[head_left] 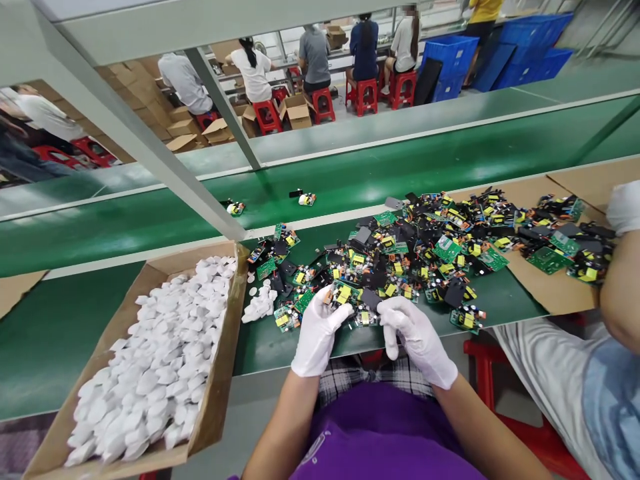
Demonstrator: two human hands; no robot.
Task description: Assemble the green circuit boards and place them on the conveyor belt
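Note:
My left hand point(318, 330), in a white glove, is closed on a circuit board point(343, 294) with a yellow-wrapped transformer, held at the near edge of the pile. My right hand point(414, 333), also gloved, is just to the right with its fingers curled. Its fingertips are close to a dark plastic piece point(371, 299); I cannot make out whether they touch it or pinch something small. More circuit boards point(447, 249) with dark plastic parts lie heaped beyond both hands.
On the left a cardboard box point(227, 347) holds many white plastic pieces point(150, 360). Loose white pieces point(260, 303) lie beside it. A slanting metal post point(165, 153) rises behind the box. Two boards sit on the green conveyor point(380, 170). A co-worker's arm point(623, 287) is at right.

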